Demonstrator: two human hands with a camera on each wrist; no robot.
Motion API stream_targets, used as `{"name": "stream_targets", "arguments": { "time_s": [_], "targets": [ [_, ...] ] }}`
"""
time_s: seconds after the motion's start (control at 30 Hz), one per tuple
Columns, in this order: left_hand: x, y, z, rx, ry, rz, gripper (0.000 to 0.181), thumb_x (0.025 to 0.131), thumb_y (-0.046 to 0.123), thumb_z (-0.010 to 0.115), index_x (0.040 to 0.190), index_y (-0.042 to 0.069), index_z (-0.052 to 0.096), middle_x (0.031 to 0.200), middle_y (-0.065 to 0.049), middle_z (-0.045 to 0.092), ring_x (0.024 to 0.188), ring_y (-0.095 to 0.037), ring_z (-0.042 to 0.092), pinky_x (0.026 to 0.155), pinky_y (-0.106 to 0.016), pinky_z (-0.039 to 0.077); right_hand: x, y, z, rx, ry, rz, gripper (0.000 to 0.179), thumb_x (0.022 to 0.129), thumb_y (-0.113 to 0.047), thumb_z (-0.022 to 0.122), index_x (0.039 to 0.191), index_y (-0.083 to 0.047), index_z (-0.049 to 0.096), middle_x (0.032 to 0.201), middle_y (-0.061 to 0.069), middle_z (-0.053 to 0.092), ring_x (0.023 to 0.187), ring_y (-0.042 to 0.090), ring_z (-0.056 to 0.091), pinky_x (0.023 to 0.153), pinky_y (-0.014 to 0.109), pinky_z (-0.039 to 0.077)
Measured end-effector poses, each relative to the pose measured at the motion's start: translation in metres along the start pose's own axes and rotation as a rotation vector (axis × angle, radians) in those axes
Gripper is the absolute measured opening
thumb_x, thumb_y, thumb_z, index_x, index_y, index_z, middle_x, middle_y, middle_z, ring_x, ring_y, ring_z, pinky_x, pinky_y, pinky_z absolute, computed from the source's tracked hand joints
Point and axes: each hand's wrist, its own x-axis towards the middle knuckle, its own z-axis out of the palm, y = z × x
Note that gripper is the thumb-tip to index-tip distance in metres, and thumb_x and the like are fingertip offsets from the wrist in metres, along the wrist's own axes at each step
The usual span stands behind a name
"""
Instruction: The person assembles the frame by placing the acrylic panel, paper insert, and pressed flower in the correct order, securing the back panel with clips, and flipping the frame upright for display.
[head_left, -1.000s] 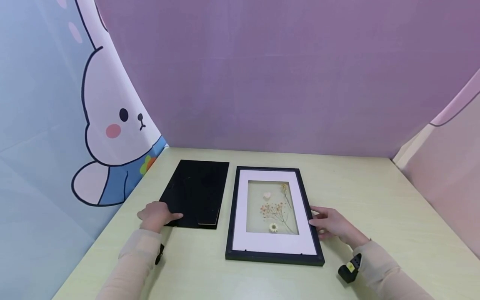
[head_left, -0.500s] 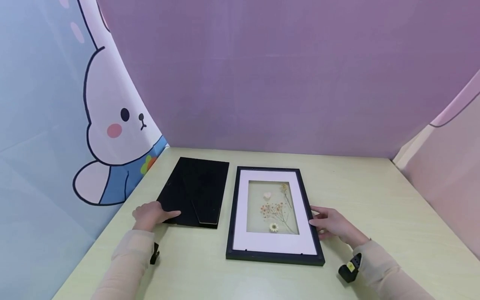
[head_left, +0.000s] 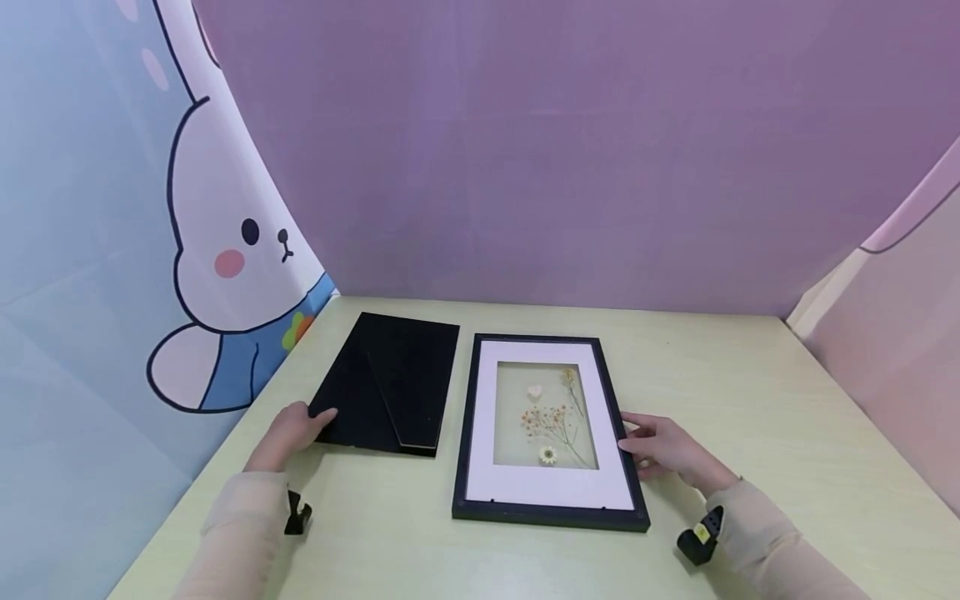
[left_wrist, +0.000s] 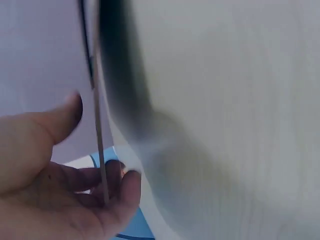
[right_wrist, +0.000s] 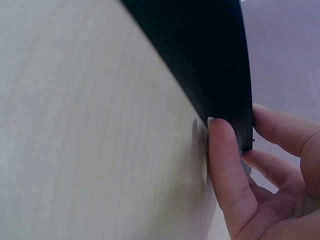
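A black frame backing board (head_left: 352, 392) with a stand flap (head_left: 408, 383) lies at the left in the head view, its left side tilted up. My left hand (head_left: 287, 433) grips its near left corner, thumb above and fingers under the edge; the left wrist view shows the board's thin edge (left_wrist: 98, 130) between them. Beside the board a black picture frame (head_left: 551, 515) lies flat, with a white mat (head_left: 480, 417) around dried flowers (head_left: 551, 423). My right hand (head_left: 667, 454) holds the frame's right side, thumb and fingers on either side of the black edge (right_wrist: 210, 55).
Both pieces lie on a pale wood-grain table (head_left: 720, 367), a narrow gap between them. A purple cloth backdrop (head_left: 562, 167) stands behind, with a blue rabbit-print cloth (head_left: 75, 250) to the left and a pink one (head_left: 900, 333) to the right.
My left hand has moved left and toward me along the board's edge, and the board's left side has risen. The right hand and the picture frame stay put.
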Motion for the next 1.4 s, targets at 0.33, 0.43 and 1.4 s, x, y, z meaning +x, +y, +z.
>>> {"name": "stream_targets", "arguments": {
  "time_s": [0.33, 0.43, 1.4],
  "targets": [
    [0.000, -0.020, -0.007, -0.698, -0.169, 0.043, 0.044, 0.099, 0.003, 0.026, 0.133, -0.023, 0.016, 0.123, -0.041, 0.033, 0.080, -0.018, 0.059, 0.072, -0.031, 0.051, 0.001, 0.003, -0.002, -0.004, -0.003, 0.001, 0.064, 0.088, -0.010, 0.062, 0.141, 0.003, 0.029, 0.108, 0.020, 0.052, 0.074, 0.022, 0.058, 0.062, 0.038, 0.052],
    [0.000, -0.023, -0.007, -0.787, -0.187, 0.054, 0.044, 0.099, 0.002, 0.025, 0.135, -0.021, 0.015, 0.117, -0.034, 0.044, 0.079, -0.016, 0.061, 0.073, -0.033, 0.051, 0.001, 0.004, -0.001, 0.000, -0.003, 0.003, 0.064, 0.087, -0.010, 0.063, 0.141, 0.003, 0.029, 0.108, 0.020, 0.052, 0.074, 0.022, 0.058, 0.063, 0.038, 0.052],
    [-0.019, -0.006, -0.010, -1.060, -0.166, 0.042, 0.049, 0.101, 0.006, 0.027, 0.142, -0.010, 0.007, 0.107, -0.008, 0.053, 0.083, -0.009, 0.061, 0.077, -0.030, 0.049, 0.000, 0.002, -0.001, 0.000, -0.008, -0.011, 0.063, 0.088, -0.010, 0.062, 0.141, 0.003, 0.030, 0.108, 0.020, 0.052, 0.074, 0.021, 0.058, 0.062, 0.038, 0.053]
  ]
}}
